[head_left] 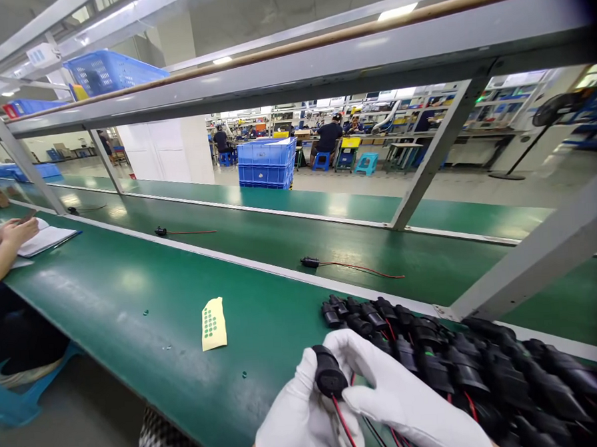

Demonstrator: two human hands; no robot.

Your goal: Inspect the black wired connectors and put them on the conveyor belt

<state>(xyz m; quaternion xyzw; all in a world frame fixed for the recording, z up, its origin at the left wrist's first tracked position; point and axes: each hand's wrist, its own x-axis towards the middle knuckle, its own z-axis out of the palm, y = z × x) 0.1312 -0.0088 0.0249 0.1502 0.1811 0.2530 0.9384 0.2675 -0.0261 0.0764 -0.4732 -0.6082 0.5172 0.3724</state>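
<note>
Two white-gloved hands meet at the near edge of the green worktop (132,292), both closed on one black round part (329,374). The left hand (301,417) wraps it from below and behind, thumb up along its side; the right hand (402,398) pinches it from the right, fingers curled over its top. A red wire (345,424) and a black one run down from the part between the two palms.

Just beyond the hands, toward the right end of the worktop, lies a dense heap of like black parts (466,368) with red and black leads, touching one another. Left of the hands, well apart, a pale yellow sticker sheet (214,324) with green dots lies flat, and a few loose green dots sit near it.

On the conveyor belt (279,241) past the worktop's far edge, two single black parts with red wires lie apart (310,262) (160,231). At the far left end, another person's hand (16,231) rests on white papers (46,238).
</note>
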